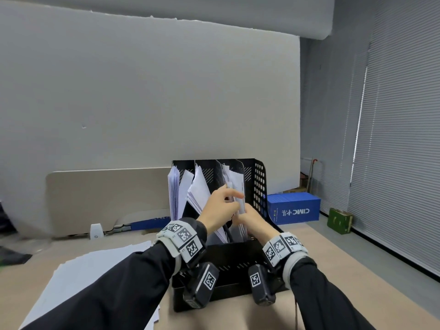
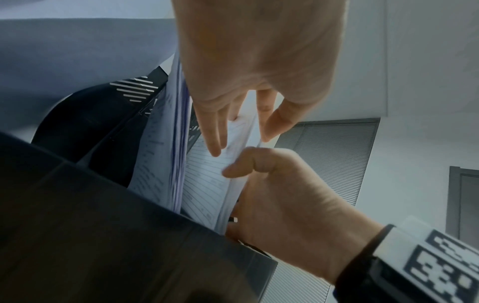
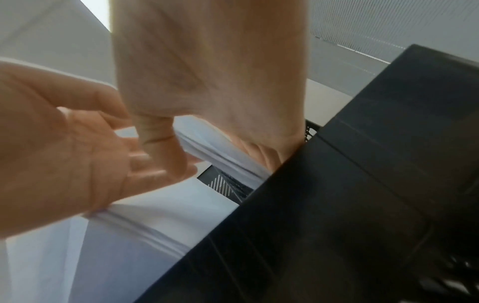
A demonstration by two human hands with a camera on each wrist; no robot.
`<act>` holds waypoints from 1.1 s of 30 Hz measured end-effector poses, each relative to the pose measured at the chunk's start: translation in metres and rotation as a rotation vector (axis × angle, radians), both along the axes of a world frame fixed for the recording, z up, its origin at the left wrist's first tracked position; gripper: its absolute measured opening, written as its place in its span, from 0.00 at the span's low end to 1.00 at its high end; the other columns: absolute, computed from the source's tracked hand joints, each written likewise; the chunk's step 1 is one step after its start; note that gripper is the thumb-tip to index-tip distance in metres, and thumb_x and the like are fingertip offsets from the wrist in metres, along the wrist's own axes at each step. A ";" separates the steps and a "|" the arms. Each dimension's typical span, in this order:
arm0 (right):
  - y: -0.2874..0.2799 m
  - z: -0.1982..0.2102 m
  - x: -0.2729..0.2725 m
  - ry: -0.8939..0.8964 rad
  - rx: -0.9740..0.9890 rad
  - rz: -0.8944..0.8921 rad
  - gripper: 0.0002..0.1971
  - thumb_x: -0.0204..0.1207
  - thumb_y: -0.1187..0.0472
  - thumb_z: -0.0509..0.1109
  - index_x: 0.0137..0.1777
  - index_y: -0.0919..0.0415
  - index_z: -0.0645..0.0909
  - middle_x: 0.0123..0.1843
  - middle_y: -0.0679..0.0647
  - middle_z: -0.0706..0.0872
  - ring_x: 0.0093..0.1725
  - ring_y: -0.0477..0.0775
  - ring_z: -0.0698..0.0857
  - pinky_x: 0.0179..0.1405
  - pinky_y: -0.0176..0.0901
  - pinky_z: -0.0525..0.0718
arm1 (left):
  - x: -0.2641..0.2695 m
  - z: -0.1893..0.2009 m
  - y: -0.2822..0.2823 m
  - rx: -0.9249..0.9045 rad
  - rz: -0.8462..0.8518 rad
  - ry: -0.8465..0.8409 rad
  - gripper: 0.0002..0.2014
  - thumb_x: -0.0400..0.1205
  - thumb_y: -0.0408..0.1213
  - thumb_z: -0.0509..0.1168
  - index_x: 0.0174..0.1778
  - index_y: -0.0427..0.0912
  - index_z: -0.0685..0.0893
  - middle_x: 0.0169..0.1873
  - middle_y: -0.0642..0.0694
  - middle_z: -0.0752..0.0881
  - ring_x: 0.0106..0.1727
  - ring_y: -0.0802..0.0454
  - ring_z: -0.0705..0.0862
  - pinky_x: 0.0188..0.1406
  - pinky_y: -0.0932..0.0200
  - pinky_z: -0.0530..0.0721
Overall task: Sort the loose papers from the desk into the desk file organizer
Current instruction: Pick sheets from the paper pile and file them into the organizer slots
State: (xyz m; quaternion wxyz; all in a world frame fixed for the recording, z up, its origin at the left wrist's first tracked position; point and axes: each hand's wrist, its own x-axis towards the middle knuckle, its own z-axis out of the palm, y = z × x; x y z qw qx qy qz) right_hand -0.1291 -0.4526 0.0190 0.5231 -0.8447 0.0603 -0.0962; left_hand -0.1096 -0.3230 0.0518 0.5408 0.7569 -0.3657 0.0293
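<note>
1. An office – a beige desk [image 1: 321,263] carries a black mesh file organizer [image 1: 258,184] and loose papers [image 1: 95,265].
2. Grey slatted blinds [image 1: 400,139] cover the right wall.
3. A low beige partition panel [image 1: 107,198] stands at the far left – a blue box [image 1: 294,208] sits at the far right.

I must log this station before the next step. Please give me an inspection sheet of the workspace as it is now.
Surface: beige desk.
Job's things: black file organizer upright, papers in several slots; loose papers lie on the desk left of it.
Clutter: blue box and green box behind.
Grips: left hand with straight fingers parts the sheets in the right slot; right hand pinches a sheaf there.
Cables: nothing seen.
Surroundings: grey partition, window blinds.
</note>
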 end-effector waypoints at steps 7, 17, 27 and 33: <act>-0.001 -0.013 0.008 -0.014 -0.335 -0.382 0.09 0.85 0.60 0.60 0.61 0.60 0.77 0.53 0.57 0.82 0.52 0.59 0.83 0.42 0.46 0.75 | -0.005 -0.002 0.003 -0.065 -0.042 -0.004 0.17 0.78 0.23 0.61 0.45 0.48 0.91 0.78 0.45 0.74 0.71 0.49 0.81 0.76 0.43 0.76; 0.025 0.003 0.006 -0.359 -0.199 -0.276 0.11 0.79 0.48 0.68 0.52 0.54 0.80 0.41 0.45 0.84 0.42 0.47 0.83 0.40 0.44 0.79 | 0.015 -0.014 0.019 -0.224 0.133 0.020 0.13 0.74 0.22 0.62 0.39 0.45 0.86 0.56 0.43 0.85 0.44 0.50 0.85 0.43 0.59 0.81; 0.024 -0.015 0.013 -0.050 -0.511 -0.392 0.06 0.80 0.58 0.60 0.50 0.59 0.76 0.47 0.55 0.83 0.47 0.59 0.83 0.44 0.49 0.80 | 0.014 -0.012 0.027 -0.130 0.133 0.018 0.13 0.77 0.23 0.61 0.40 0.44 0.87 0.51 0.41 0.86 0.42 0.46 0.84 0.50 0.43 0.88; 0.027 -0.015 0.013 0.069 -0.569 -0.364 0.11 0.78 0.50 0.66 0.52 0.56 0.77 0.49 0.52 0.84 0.47 0.56 0.84 0.44 0.48 0.82 | 0.006 -0.011 0.033 -0.113 0.060 0.075 0.12 0.75 0.19 0.58 0.36 0.33 0.87 0.35 0.39 0.88 0.31 0.50 0.83 0.28 0.59 0.84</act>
